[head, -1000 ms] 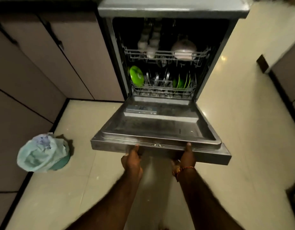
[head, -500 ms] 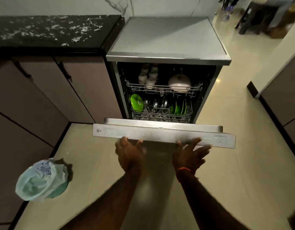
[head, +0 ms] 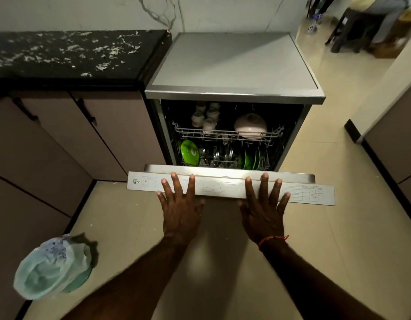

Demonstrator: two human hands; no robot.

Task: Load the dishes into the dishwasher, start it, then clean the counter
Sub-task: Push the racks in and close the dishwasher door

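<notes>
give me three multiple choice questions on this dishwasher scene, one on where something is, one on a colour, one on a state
1. Where is the pale bowl?
A. upper rack
B. lower rack
C. on the counter

2. What colour are the plates in the lower rack?
A. red
B. green
C. blue

3. How does the dishwasher door stand?
A. fully shut
B. flat down
C. part raised, racks still showing

Answers:
1. A, it sits upside down in the upper rack beside the cups.
2. B, bright green discs stand on edge at the left and right of that rack.
3. C, the left hand and right hand press flat against its outer face, fingers straight.
</notes>
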